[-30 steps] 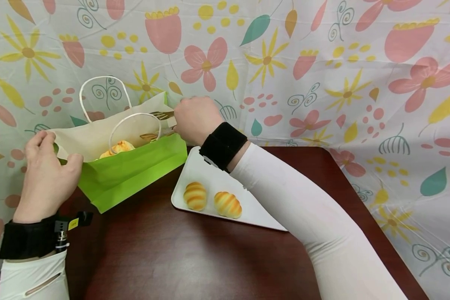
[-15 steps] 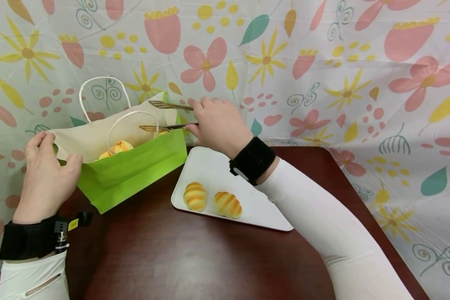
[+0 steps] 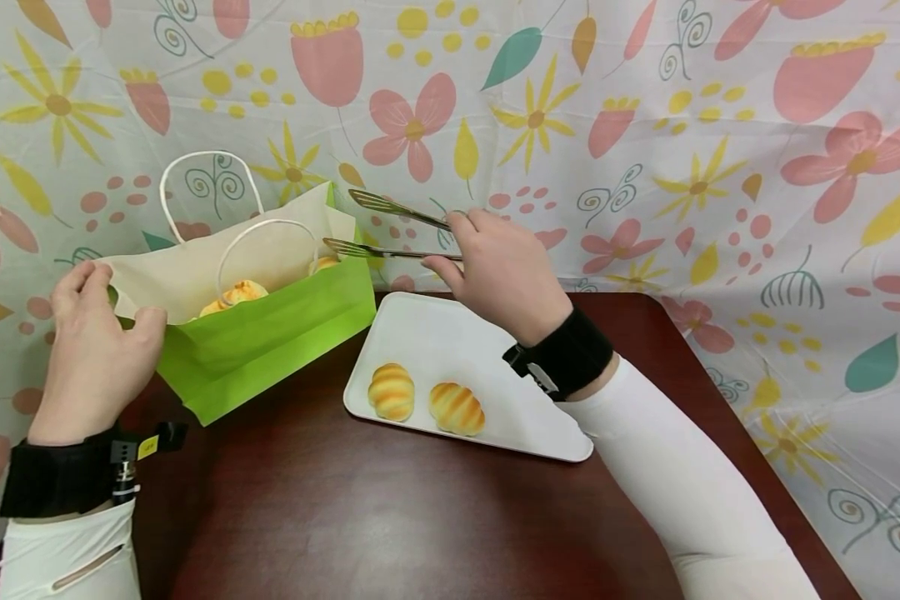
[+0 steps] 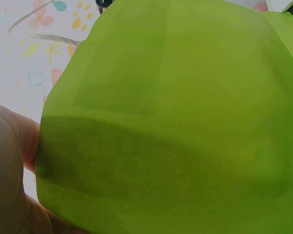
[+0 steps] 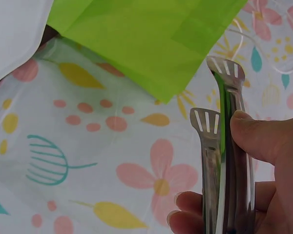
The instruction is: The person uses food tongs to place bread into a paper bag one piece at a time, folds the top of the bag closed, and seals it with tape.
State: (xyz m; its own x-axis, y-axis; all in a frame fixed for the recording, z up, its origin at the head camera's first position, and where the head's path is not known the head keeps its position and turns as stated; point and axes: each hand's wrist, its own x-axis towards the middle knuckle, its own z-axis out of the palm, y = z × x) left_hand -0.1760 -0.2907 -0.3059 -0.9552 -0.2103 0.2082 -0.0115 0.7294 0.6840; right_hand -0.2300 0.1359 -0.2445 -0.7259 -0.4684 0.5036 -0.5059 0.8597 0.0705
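My left hand (image 3: 101, 350) grips the open edge of a green paper bag (image 3: 270, 342) at its left end; in the left wrist view the bag's green side (image 4: 176, 107) fills most of the picture. Inside the bag, parts of yellow-orange bread rolls (image 3: 238, 295) show, the rest hidden by its front wall. My right hand (image 3: 506, 271) holds metal tongs (image 3: 397, 252) with slotted ends, thumb on one arm and fingers on the other. The tongs' ends are apart with nothing between them, at the bag's right end. Two striped bread rolls (image 3: 392, 392) lie on a white tray (image 3: 450, 321).
The dark red-brown table (image 3: 330, 517) carries the bag at the left and the tray in the middle. White cord handles (image 3: 228, 242) stand up from the bag's opening. Close behind hangs a flower-patterned curtain (image 3: 540, 158), which continues down the right side.
My right hand has drawn the tongs out of the bag's opening and moved to the right, above the tray's back edge. My left hand keeps its place on the bag.
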